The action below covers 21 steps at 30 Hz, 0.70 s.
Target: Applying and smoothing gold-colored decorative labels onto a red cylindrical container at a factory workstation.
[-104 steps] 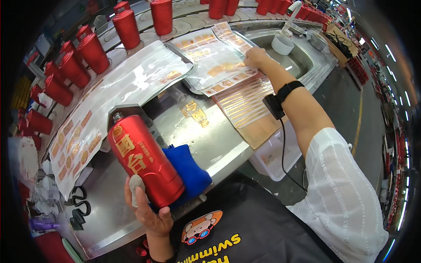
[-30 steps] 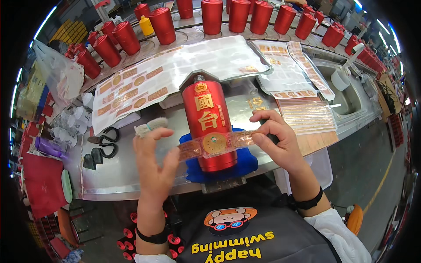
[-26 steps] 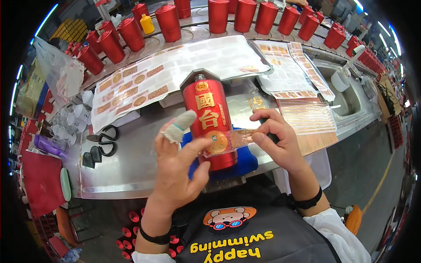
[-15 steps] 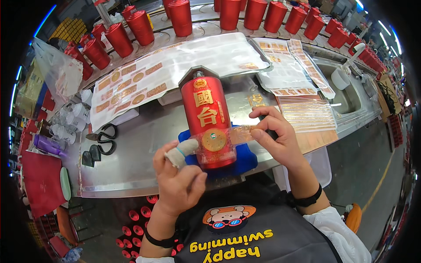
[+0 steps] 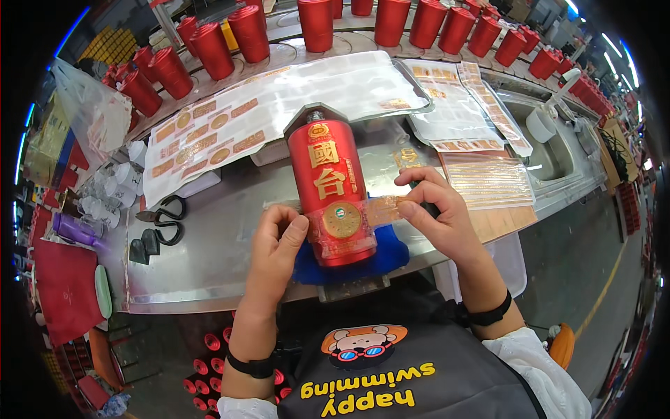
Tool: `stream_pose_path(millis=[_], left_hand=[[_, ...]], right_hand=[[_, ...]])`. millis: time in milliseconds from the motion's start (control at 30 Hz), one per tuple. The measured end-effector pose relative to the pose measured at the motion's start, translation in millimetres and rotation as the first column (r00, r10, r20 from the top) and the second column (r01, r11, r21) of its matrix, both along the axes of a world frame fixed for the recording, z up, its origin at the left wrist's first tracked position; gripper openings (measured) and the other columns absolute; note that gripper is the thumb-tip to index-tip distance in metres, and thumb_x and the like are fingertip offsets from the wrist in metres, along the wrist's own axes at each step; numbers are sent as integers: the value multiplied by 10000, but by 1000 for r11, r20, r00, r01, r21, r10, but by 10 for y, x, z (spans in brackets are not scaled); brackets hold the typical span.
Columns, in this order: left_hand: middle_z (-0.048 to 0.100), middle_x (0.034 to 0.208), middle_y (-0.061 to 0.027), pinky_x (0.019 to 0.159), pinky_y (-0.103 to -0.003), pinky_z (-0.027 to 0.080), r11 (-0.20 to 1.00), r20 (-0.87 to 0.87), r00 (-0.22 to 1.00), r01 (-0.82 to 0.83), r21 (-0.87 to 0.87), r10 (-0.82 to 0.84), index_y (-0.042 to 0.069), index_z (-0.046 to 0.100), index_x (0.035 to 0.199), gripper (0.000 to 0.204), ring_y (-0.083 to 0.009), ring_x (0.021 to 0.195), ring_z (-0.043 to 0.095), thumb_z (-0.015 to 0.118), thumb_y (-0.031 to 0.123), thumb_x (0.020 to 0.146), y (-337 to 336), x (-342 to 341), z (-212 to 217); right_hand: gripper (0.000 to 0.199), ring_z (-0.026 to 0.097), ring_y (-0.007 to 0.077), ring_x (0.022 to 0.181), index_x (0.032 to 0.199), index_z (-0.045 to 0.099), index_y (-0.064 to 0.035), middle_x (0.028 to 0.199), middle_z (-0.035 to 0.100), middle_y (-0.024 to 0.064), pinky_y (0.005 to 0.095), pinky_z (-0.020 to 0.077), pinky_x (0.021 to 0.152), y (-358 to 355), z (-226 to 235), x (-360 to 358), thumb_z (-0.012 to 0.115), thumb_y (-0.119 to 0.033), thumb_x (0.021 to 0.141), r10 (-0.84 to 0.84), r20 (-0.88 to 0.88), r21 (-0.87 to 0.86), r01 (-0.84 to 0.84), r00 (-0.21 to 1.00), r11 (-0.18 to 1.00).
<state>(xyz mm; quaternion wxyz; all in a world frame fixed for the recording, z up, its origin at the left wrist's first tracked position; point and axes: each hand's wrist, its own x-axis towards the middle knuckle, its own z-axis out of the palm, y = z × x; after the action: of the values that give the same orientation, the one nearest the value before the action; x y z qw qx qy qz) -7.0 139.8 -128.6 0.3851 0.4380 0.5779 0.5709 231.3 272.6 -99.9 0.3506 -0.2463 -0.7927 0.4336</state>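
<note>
Bottle is lying lengthwise away from the person between both hands; left hand and right hand are pinching the label strip across it.

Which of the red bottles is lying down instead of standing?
The red bottle on the blue pad between both hands; the other bottles stand upright in a row along the back.

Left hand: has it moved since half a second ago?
Yes. The left hand has come up from below the blue pad to the red bottle, pinching the clear label strip.
</note>
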Motion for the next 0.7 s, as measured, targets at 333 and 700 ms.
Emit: stream_pose_path(millis=[333, 700], left_hand=[[563, 941, -30, 759, -242, 433, 999, 122, 991, -48, -4, 49, 22, 534, 1050, 218, -99, 842, 538, 616, 190, 937, 17, 89, 105], [475, 890, -15, 742, -245, 387, 1000, 142, 990, 8, 6, -9, 26, 564, 885, 187, -106, 817, 479, 579, 199, 954, -52, -55, -167]], right_hand=[[125, 550, 110, 827, 830, 637, -13, 1099, 573, 88, 236, 441, 663, 11, -51, 3, 665, -130, 863, -3, 3, -3, 3, 1000, 1000], [127, 554, 102, 819, 838, 645, -13, 1102, 569, 92, 236, 447, 659, 3, -66, -2, 670, -135, 866, 5, 10, -59, -5, 1000, 998]])
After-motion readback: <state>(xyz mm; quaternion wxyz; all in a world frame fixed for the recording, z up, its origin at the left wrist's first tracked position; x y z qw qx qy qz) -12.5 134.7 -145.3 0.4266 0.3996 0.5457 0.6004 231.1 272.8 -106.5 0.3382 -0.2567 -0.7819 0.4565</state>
